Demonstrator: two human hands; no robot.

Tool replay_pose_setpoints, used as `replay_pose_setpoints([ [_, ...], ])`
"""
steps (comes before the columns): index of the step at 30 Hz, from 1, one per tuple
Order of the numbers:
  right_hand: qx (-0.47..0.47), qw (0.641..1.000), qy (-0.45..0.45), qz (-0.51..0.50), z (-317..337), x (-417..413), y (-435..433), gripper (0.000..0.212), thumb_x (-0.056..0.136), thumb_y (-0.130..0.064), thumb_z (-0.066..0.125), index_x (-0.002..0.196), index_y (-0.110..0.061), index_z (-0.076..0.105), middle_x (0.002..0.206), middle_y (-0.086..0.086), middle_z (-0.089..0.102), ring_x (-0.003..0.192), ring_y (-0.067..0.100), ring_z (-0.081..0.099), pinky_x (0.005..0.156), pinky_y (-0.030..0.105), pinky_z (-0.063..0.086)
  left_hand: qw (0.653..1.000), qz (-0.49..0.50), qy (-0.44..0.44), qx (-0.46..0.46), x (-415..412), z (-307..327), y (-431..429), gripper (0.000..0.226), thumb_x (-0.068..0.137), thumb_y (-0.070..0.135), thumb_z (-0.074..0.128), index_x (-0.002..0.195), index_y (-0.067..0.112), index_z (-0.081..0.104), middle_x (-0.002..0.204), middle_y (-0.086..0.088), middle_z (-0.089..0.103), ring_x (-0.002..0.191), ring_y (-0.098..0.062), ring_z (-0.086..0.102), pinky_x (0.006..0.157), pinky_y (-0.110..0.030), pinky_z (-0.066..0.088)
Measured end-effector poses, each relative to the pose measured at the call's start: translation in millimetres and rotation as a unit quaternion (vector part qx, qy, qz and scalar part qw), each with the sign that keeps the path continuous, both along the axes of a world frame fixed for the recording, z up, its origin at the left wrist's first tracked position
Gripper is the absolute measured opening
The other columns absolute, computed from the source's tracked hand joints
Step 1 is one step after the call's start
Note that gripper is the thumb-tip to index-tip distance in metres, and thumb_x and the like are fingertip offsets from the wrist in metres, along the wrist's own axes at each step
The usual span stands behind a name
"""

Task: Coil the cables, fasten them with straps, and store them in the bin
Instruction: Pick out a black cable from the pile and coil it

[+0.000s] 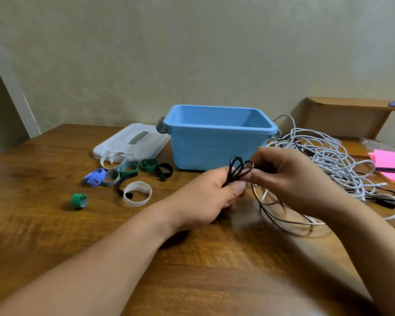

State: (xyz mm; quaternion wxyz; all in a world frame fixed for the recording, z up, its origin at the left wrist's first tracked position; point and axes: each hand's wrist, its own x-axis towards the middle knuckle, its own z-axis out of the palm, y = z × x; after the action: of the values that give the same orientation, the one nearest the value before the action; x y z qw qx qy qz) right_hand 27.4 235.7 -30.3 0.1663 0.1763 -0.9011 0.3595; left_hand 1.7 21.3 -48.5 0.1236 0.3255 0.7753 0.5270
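Above the desk [55, 224], the left grip [205, 197] curled round small loops of black cable [236, 169]. The right grip [290, 179] pinched the same cable just beside them, and its loose length trailed onto the desk. Farther off, straps [128, 176] lay left and white cables [333, 160] right. The bin [214, 147] stood behind, its lid [132, 140] beside it.

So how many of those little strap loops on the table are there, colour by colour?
White straps: 2
Green straps: 3
Black straps: 2
Blue strap: 1
Grey strap: 1
Total: 9
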Motion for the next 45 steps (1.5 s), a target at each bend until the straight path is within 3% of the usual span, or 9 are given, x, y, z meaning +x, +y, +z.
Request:
replay_pose_setpoints([
  [9,-0.024,0.985,0.073,-0.156,-8,-2,-13,0.018,0.102,-0.033,0.067,0.086,-0.025,0.067,0.072,-0.006,0.067,0.067,0.008,0.059,0.059,0.028,0.043,0.950,0.134,-0.171,0.226,-10,-2,-1,0.032,0.112,0.043,0.044,0.094,0.017,0.047,0.061,0.004,0.036,0.048,-0.013,0.029,0.050,-0.032,0.023],
  [18,-0.081,0.990,0.100,-0.055,-19,13,-59,0.018,0.099,-0.004,0.066,0.096,-0.020,0.075,0.080,-0.004,0.069,0.069,0.004,0.070,0.068,0.019,0.052,0.936,0.110,-0.175,0.284,-2,-9,25,0.048,0.103,0.053,0.056,0.128,0.013,0.065,0.092,-0.010,0.054,0.060,-0.013,0.044,0.051,-0.027,0.035],
  [21,-0.068,0.991,0.097,-0.065,-23,8,-58,0.015,0.098,-0.008,0.069,0.096,-0.022,0.070,0.079,-0.005,0.070,0.072,0.014,0.071,0.073,0.044,0.058,0.936,0.102,-0.169,0.291,4,-6,26,0.037,0.108,0.046,0.051,0.124,0.017,0.067,0.092,-0.009,0.061,0.065,-0.014,0.051,0.052,-0.026,0.037],
  [26,-0.040,0.991,0.098,-0.086,-24,8,-56,0.024,0.095,-0.016,0.078,0.110,-0.022,0.061,0.093,-0.011,0.063,0.086,0.007,0.062,0.075,0.021,0.049,0.913,0.233,-0.116,0.313,-10,0,13,0.038,0.112,0.038,0.046,0.085,0.022,0.067,0.080,-0.003,0.068,0.080,-0.018,0.064,0.070,-0.034,0.054],
  [30,-0.007,0.995,0.062,-0.071,-27,-3,-34,0.011,0.099,-0.020,0.073,0.096,-0.029,0.066,0.080,-0.012,0.065,0.077,0.008,0.064,0.072,0.034,0.052,0.845,0.230,-0.193,0.442,-20,18,-1,0.033,0.113,0.024,0.045,0.084,0.013,0.057,0.077,-0.014,0.071,0.078,-0.031,0.074,0.077,-0.047,0.064],
  [34,-0.043,0.993,0.078,-0.080,-31,-4,-34,0.016,0.103,-0.027,0.068,0.087,-0.024,0.068,0.071,-0.009,0.066,0.067,0.009,0.064,0.064,0.026,0.048,0.907,0.204,-0.150,0.337,-14,4,9,0.055,0.114,0.037,0.041,0.071,0.016,0.069,0.073,-0.015,0.062,0.060,-0.021,0.057,0.063,-0.040,0.049],
  [38,-0.046,0.988,0.101,-0.109,-33,-3,-38,0.020,0.106,-0.028,0.064,0.087,-0.021,0.068,0.071,-0.007,0.067,0.068,0.011,0.062,0.065,0.035,0.049,0.948,0.134,-0.125,0.261,-4,-3,24,0.042,0.107,0.048,0.050,0.098,0.007,0.054,0.063,0.003,0.044,0.052,-0.010,0.037,0.047,-0.025,0.029],
  [41,0.034,0.985,0.137,-0.102,-33,1,-46,0.016,0.107,-0.030,0.059,0.100,-0.022,0.071,0.083,-0.008,0.073,0.075,0.015,0.067,0.068,0.040,0.054,0.956,0.137,-0.109,0.235,-1,-6,27,0.041,0.107,0.042,0.057,0.120,0.003,0.060,0.064,0.000,0.050,0.050,-0.007,0.043,0.047,-0.022,0.035],
  [45,0.114,0.978,0.161,-0.072,-31,3,-54,0.010,0.104,-0.031,0.057,0.110,-0.031,0.065,0.090,-0.008,0.071,0.082,0.021,0.068,0.069,0.044,0.054,0.943,0.170,-0.129,0.256,1,-2,25,0.024,0.111,0.025,0.053,0.094,0.016,0.066,0.059,0.013,0.067,0.053,0.003,0.061,0.054,-0.011,0.047],
])
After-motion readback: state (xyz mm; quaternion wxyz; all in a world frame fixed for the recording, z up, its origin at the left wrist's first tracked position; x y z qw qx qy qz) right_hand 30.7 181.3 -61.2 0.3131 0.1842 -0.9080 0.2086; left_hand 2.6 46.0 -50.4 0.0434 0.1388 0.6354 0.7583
